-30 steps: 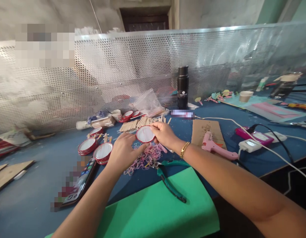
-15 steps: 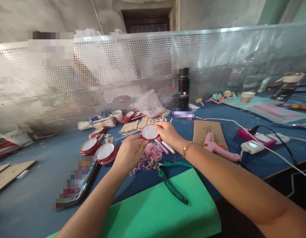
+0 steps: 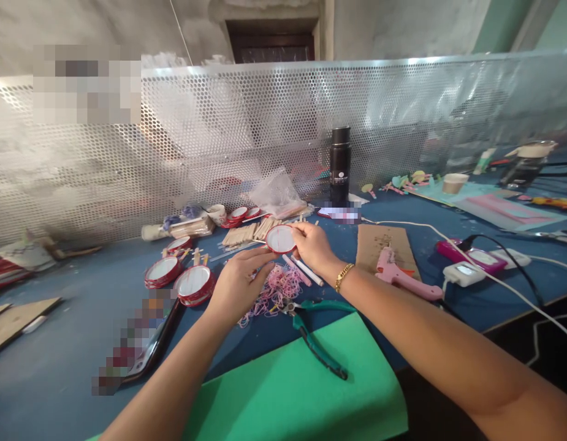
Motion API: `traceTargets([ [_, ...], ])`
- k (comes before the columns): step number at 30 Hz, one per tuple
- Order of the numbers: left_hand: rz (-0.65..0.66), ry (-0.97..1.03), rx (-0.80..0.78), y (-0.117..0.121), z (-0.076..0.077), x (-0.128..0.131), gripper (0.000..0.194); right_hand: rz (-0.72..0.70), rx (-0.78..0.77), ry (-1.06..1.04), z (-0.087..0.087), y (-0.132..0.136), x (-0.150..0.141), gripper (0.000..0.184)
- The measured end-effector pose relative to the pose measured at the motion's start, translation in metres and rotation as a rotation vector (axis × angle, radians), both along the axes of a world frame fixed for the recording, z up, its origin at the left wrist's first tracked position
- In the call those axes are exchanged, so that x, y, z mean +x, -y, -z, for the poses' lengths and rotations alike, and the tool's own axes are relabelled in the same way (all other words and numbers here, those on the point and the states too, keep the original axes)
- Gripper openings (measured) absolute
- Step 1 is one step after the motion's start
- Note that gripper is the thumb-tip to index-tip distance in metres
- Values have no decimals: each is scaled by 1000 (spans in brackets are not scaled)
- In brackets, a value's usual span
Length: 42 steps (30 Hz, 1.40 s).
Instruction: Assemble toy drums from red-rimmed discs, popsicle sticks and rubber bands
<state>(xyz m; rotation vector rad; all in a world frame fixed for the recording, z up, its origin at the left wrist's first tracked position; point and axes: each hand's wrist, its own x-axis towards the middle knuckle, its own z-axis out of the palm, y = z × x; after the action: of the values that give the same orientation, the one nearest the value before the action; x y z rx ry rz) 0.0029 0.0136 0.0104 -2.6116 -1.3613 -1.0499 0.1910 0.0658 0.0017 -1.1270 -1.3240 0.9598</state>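
Observation:
My right hand (image 3: 313, 246) pinches a small round lid (image 3: 280, 239), white inside with a red rim, and holds it a little above the blue table (image 3: 57, 361). My left hand (image 3: 239, 283) is just below and left of the lid, its fingers curled and its fingertips close to the rim; I cannot tell whether they touch it. Under both hands lies a heap of pink rubber bands (image 3: 273, 292). Two glue sticks (image 3: 302, 270) lie beside my right hand.
More red-rimmed lids (image 3: 191, 284) sit to the left, near a phone (image 3: 143, 346). Green pliers (image 3: 313, 331) lie on a green foam sheet (image 3: 301, 392). A pink glue gun (image 3: 400, 277), wooden sticks (image 3: 251, 231), a black flask (image 3: 339, 164) and a perforated metal screen (image 3: 265, 128) surround the spot.
My right hand has lifted the lid slightly up and to the right. My left hand's fingers have come off the lid's rim and now sit just below it.

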Motion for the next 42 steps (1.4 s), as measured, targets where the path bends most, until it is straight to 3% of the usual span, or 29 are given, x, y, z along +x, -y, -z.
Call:
traceTargets([
  [11,7,25,-62,2,-1,3,29,-7,55,55,-1,1,2,34],
  [17,91,62,-101,2,-2,6,33,-29,73,8,-2,2,2,33],
  [20,63,227,-202,-2,1,3,26,-142,95,20,0,1,2,33],
  [25,-85,785,-529,-7,4,0,23,-301,202,157,2,5,2,31],
  [28,-137,990,-544,-5,1,2,29,-318,205,187,1,7,2,31],
  [35,-169,1126,-521,1,-9,8,24,-340,180,186,1,10,0,29],
  [42,-189,1162,-483,1,-8,8,26,-344,156,147,1,10,-1,29],
])
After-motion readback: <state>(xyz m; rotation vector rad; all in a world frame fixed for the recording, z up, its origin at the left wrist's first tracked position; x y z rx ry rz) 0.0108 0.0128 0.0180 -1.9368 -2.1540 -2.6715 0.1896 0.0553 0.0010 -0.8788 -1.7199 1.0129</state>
